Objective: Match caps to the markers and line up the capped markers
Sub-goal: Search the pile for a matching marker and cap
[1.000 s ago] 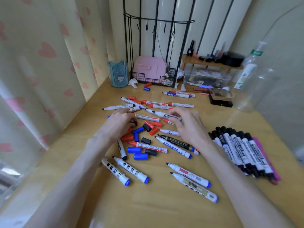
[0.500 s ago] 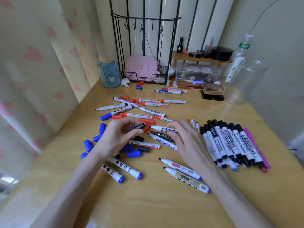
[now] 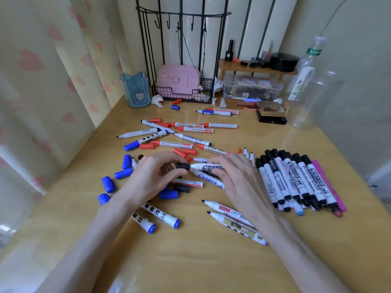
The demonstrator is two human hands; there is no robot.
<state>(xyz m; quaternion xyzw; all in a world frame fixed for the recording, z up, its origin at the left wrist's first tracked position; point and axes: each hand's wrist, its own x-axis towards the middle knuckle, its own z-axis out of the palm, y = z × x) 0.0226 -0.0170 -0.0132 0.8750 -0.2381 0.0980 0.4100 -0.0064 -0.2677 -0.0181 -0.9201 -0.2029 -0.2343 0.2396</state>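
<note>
Left hand point(image 3: 148, 180) is pinching black cap point(image 3: 183, 166), right hand point(image 3: 239, 182) gripping marker point(image 3: 206, 167) (loose pens point(image 3: 173, 144) crowding them); table point(image 3: 190, 261) lying bare at six.

Between left hand point(image 3: 152, 178) and right hand point(image 3: 239, 180): black plastic cap point(image 3: 183, 166), against tip end of white plastic marker point(image 3: 206, 167). Left of left hand: loose blue plastic caps point(image 3: 109, 184). Right of right hand: row of black-capped white markers point(image 3: 293, 176). Behind both hands: scatter of red-and-white plastic markers point(image 3: 196, 130). Before right hand: two uncapped white plastic markers point(image 3: 224, 209), on yellow wooden table point(image 3: 190, 261).
</note>
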